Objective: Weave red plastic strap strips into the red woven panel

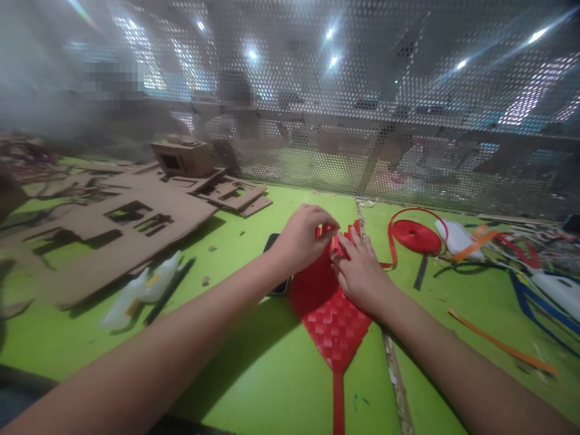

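A red woven piece (338,323) made of interlaced plastic ribbon lies on the green table, with a single red strip running down toward me from its lower point. At its far end, where short loops or strip ends stand up, my left hand (308,235) is closed in a pinch on a red strip; the exact grip is partly hidden by the fingers. My right hand (360,269) rests on the piece's right side, its fingers spread and touching the upper edge near the left fingertips. A dark phone-like object (278,287) lies partly under my left wrist.
A red ribbon roll (414,235) lies right, near orange strips (502,344) and a white tool (460,238). Cut cardboard (149,241), a cardboard box (183,156), white glue-bottle-like items (142,290) and a black pen-like stick (170,290) lie left. A perforated screen (308,139) stands behind.
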Tool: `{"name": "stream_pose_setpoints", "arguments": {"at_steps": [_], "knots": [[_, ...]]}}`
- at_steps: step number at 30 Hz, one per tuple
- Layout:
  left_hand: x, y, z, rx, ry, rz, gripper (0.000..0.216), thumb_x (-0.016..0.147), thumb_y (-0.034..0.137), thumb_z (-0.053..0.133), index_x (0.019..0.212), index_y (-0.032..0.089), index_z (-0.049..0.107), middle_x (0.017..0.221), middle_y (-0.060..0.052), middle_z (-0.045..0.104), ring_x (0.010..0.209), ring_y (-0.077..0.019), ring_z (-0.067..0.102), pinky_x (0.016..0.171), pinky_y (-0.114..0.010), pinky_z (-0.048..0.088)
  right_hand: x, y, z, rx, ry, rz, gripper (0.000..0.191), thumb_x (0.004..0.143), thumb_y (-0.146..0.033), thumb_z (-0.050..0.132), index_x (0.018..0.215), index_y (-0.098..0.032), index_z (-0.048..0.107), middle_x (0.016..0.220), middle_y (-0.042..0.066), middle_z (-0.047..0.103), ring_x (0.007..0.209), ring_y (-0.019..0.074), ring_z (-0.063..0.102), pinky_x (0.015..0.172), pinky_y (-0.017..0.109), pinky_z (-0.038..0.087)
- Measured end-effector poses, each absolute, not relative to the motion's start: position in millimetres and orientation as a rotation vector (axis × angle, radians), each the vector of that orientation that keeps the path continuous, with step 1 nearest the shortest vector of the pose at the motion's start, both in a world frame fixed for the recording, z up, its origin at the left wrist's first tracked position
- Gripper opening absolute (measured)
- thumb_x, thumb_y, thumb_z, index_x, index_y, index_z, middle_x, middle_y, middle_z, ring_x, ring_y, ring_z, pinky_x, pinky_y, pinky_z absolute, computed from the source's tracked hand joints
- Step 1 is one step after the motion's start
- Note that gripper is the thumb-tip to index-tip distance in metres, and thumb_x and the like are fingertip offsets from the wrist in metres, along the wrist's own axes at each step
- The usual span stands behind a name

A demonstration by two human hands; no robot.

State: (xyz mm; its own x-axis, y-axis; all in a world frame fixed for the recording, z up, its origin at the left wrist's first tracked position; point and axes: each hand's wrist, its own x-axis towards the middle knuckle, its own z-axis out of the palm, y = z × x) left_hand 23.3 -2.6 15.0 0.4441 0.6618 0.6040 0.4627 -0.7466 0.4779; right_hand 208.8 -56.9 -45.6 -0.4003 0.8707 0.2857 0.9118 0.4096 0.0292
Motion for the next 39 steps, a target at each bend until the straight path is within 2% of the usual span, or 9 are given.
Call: {"name": "stream_pose_setpoints", "arguments": {"at_steps": [4, 6, 9, 13, 18, 21, 26, 30, 39], "knots": [[17, -23, 6, 2.507, 1.186, 1.090, 0.034, 0.093, 0.025, 0.061, 0.126, 0.016, 0.068, 0.152, -0.018, 0.048, 0.142, -0.0321, 0.045, 0.115, -0.049, 0.042, 212, -54, -52, -1.471, -2.402, -0.268, 0.031, 0.098, -0.021, 0.051, 0.120, -0.014, 0.072, 0.152, 0.020, 0.049, 0.150, 0.0455, 0.028, 0.119, 0.071, 0.023], [14, -35, -2, 2.497, 1.316, 0.893, 0.066, 0.095, 0.030, 0.056, 0.154, 0.008, 0.037, 0.160, -0.023, 0.037, 0.148, -0.0353, 0.038, 0.118, -0.052, 0.039, 213, -51, -54, -1.442, -2.356, -0.236, 0.029, 0.098, -0.021, 0.051, 0.119, -0.016, 0.071, 0.143, 0.019, 0.055, 0.146, 0.0419, 0.037, 0.119, 0.069, 0.027], [14, -50, -12, 2.503, 1.421, 0.617, 0.088, 0.093, 0.032, 0.055, 0.161, 0.001, 0.009, 0.163, -0.030, 0.029, 0.151, -0.0378, 0.033, 0.118, -0.053, 0.039, 212, -47, -55, -1.431, -2.286, -0.143, 0.022, 0.097, -0.020, 0.053, 0.111, -0.017, 0.069, 0.129, 0.017, 0.062, 0.133, 0.0366, 0.051, 0.117, 0.066, 0.033], [21, -59, -17, 2.619, 1.632, 0.351, 0.082, 0.092, 0.029, 0.053, 0.158, -0.004, 0.018, 0.162, -0.031, 0.029, 0.153, -0.0398, 0.027, 0.125, -0.058, 0.022, 211, -41, -56, -1.434, -2.196, 0.003, 0.013, 0.095, -0.018, 0.054, 0.099, -0.019, 0.066, 0.120, 0.015, 0.064, 0.120, 0.0322, 0.058, 0.112, 0.063, 0.037], [23, -59, -11, 2.603, 1.889, 0.170, 0.086, 0.094, 0.036, 0.056, 0.156, -0.012, 0.021, 0.163, -0.034, 0.022, 0.153, -0.0444, 0.019, 0.127, -0.056, 0.017, 212, -39, -56, -1.433, -2.167, 0.111, 0.009, 0.095, -0.017, 0.054, 0.095, -0.020, 0.062, 0.119, 0.014, 0.063, 0.120, 0.0310, 0.057, 0.107, 0.057, 0.042], [18, -59, -5, 2.655, 1.931, 0.095, 0.079, 0.090, 0.030, 0.061, 0.153, -0.009, 0.034, 0.162, -0.033, 0.026, 0.153, -0.0469, 0.016, 0.127, -0.059, 0.013, 212, -39, -57, -1.426, -2.163, 0.136, 0.008, 0.095, -0.018, 0.053, 0.094, -0.021, 0.060, 0.119, 0.014, 0.063, 0.120, 0.0304, 0.056, 0.107, 0.057, 0.042], [15, -55, -5, 2.876, 1.318, 0.167, 0.051, 0.090, 0.010, 0.051, 0.140, 0.012, 0.059, 0.161, -0.016, 0.042, 0.154, -0.0326, 0.029, 0.127, -0.053, 0.018, 212, -40, -57, -1.422, -2.144, 0.172, 0.007, 0.095, -0.016, 0.053, 0.093, -0.022, 0.057, 0.117, 0.013, 0.062, 0.115, 0.0289, 0.057, 0.104, 0.053, 0.044], [17, -52, -11, 2.750, 1.217, 0.062, 0.036, 0.090, 0.011, 0.051, 0.119, 0.010, 0.072, 0.135, -0.016, 0.068, 0.140, -0.0311, 0.052, 0.127, -0.053, 0.021, 211, -41, -55, -1.430, -2.126, 0.208, 0.009, 0.095, -0.015, 0.052, 0.091, -0.022, 0.055, 0.117, 0.013, 0.061, 0.116, 0.0286, 0.057, 0.104, 0.052, 0.044], [14, -45, -19, 2.647, 1.176, 0.316, 0.026, 0.090, 0.011, 0.052, 0.100, 0.016, 0.075, 0.112, -0.014, 0.076, 0.117, -0.0304, 0.067, 0.115, -0.051, 0.040, 212, -44, -54, -1.400, -2.125, 0.196, 0.010, 0.095, -0.014, 0.049, 0.094, -0.022, 0.055, 0.117, 0.013, 0.060, 0.116, 0.0288, 0.056, 0.103, 0.052, 0.045]]}}
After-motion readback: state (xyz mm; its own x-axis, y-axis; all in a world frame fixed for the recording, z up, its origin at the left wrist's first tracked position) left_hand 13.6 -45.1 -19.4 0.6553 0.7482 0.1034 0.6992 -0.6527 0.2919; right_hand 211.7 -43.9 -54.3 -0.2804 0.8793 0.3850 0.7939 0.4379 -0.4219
